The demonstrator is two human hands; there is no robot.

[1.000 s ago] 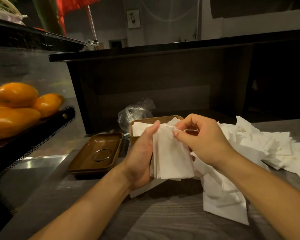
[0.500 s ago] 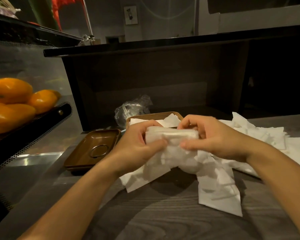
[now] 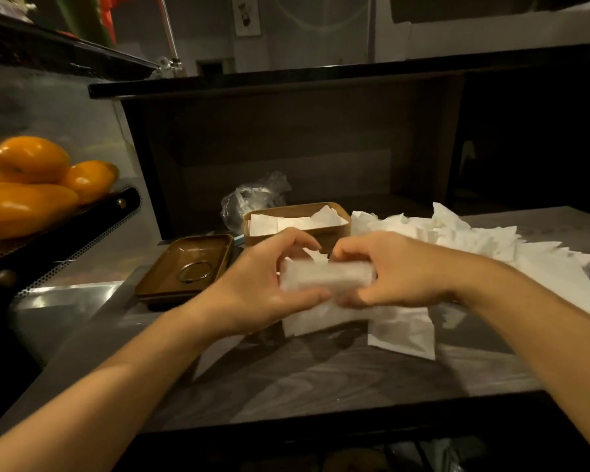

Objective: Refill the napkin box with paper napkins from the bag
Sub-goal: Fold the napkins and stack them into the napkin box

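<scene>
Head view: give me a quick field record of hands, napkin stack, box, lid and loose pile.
left hand: grips the napkin stack at its left end
right hand: grips its right end
napkin box: open, napkins inside, behind the hands
lid: lying left of the box, ring handle up
loose napkins: heaped on the counter at right
plastic bag: behind the box

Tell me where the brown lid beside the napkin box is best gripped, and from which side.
Probably from above, at the metal ring in the middle of the brown lid. The lid lies flat and upside down, left of the napkin box, with its low rim facing up. The ring lies flat, so a fingertip would need to tip it up first.
</scene>
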